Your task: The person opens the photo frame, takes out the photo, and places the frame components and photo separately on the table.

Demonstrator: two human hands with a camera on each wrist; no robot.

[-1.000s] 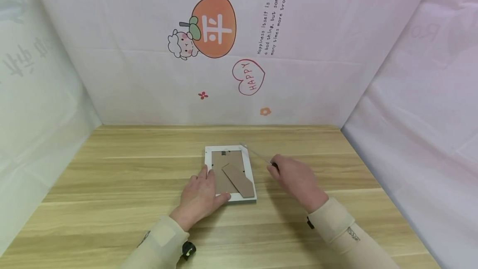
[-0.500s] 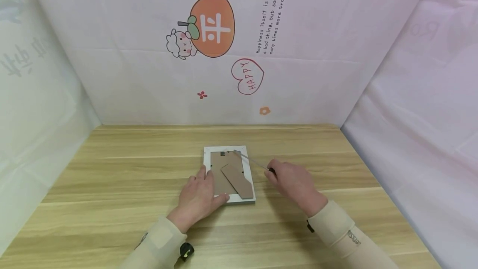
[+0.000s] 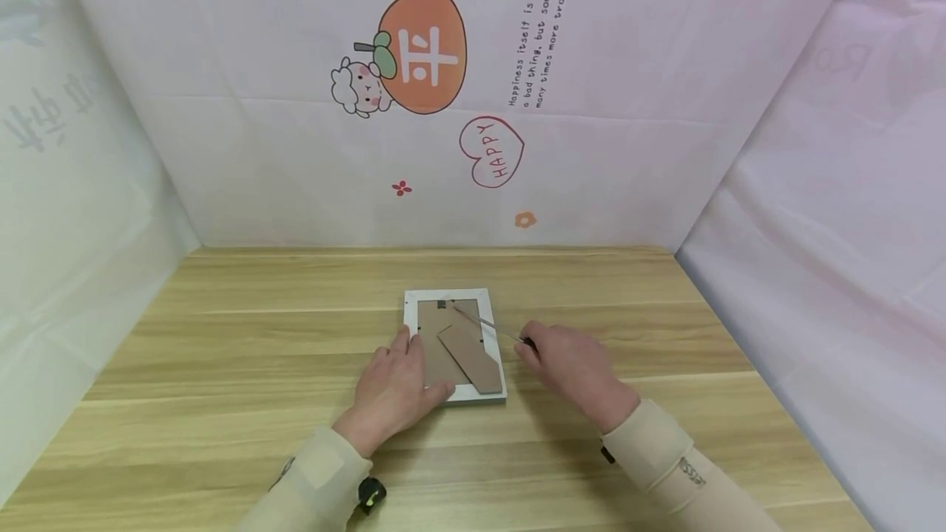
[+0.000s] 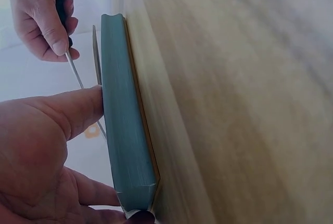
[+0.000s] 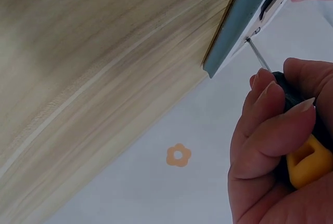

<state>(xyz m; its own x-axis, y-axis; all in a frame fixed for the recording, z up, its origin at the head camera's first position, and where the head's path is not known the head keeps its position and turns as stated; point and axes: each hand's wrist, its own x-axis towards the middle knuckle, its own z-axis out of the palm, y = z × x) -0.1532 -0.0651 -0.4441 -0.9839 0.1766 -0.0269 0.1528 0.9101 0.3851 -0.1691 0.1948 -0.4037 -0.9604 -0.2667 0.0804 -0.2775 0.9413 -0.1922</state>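
The frame [image 3: 460, 294] lies back up near the middle of the table [image 3: 259, 368], a flat rectangle with a white rim. Set inside is a matte brown backing [image 3: 432, 320] with small dark tabs along its edges and a dark hanger [image 3: 441, 304] near the far end. A straight-sided stand [image 3: 473, 358] of similar brown board slants across it, its wide end over the near right corner.

The right hand [image 3: 572, 364] curls tightly round the screwdriver [image 5: 309, 172], whose thin metal shaft crosses the right rim to the backing, the tip near the far tab; whether it touches I cannot tell. The left hand [image 3: 392, 388] presses on the left rim, fingers fairly straight, thumb spread to the near edge.

Only the wrist views bring out the frame's smooth teal side, with a thin brown strip along its front. The left one catches the stand edge-on, slightly raised; the right one reveals the screwdriver's yellow and black handle.

Around them are smooth, pale wood grain, two cream sleeves [image 3: 654, 443] and softly creased white cloth [image 3: 296, 187] printed with cartoons and lettering.
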